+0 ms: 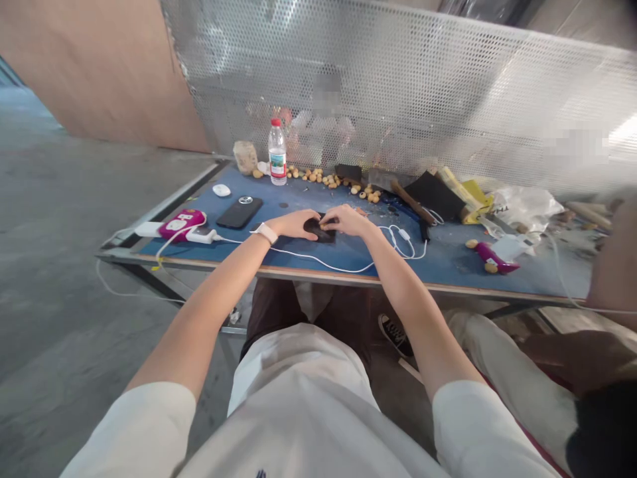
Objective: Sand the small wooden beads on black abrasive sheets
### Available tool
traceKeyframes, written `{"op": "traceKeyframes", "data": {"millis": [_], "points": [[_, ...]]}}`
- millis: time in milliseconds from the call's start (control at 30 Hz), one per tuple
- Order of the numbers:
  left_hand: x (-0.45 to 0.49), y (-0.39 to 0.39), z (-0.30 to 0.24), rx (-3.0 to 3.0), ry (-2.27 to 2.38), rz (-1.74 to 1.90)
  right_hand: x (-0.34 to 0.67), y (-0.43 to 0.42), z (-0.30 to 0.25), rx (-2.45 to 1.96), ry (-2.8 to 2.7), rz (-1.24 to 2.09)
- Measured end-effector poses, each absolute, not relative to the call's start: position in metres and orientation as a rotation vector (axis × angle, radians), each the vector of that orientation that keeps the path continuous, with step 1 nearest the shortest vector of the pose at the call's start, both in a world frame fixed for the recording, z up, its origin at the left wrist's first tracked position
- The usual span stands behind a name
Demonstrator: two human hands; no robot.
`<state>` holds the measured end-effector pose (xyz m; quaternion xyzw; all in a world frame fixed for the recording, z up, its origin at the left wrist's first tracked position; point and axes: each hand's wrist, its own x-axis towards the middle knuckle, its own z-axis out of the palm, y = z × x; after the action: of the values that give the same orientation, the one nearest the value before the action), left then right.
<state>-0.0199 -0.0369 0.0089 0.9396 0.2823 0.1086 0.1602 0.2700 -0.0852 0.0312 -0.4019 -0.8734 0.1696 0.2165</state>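
The left hand (pixel 293 224) and right hand (pixel 350 220) meet just in from the near edge of a blue-covered tabletop (pixel 448 279). Their fingers (pixel 311 220) curl narrowly over a dark oval object (pixel 314 232), which rests on the surface between the hands. A small tan bead (pixel 327 227) shows at the right fingertips. A pale smartwatch (pixel 266 233) circles the left wrist.

A white cable (pixel 318 262) runs under both forearms at 6 o'clock from the hands. At 9 o'clock, it leads to a white charger (pixel 202 236) beside a pink power bank (pixel 182 224). A black smartphone (pixel 239 212) lies at 10 o'clock, and a water bottle (pixel 277 154) stands upright at 11 o'clock. Scattered tan beads (pixel 313 176) line the far edge at 12 o'clock. A wooden-handled tool (pixel 413 202) lies at 2 o'clock, and a magenta object (pixel 495 257) lies at 3 o'clock.
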Motion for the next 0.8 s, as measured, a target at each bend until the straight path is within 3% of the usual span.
{"op": "traceKeyframes", "data": {"millis": [133,300,500,800], "points": [[-0.02,-0.041,0.014,2.672,0.815,0.274,0.262,-0.079,0.031,-1.057,-2.445,0.424],[-0.02,-0.04,0.012,2.683,0.823,0.27,0.289,-0.088,0.033,-1.162,-2.407,0.765],[-0.018,-0.035,0.01,2.679,0.811,0.275,0.274,-0.084,0.029,-1.111,-2.411,0.42],[-0.019,-0.035,0.009,2.681,0.816,0.274,0.288,-0.09,0.034,-1.119,-2.486,0.49]]}}
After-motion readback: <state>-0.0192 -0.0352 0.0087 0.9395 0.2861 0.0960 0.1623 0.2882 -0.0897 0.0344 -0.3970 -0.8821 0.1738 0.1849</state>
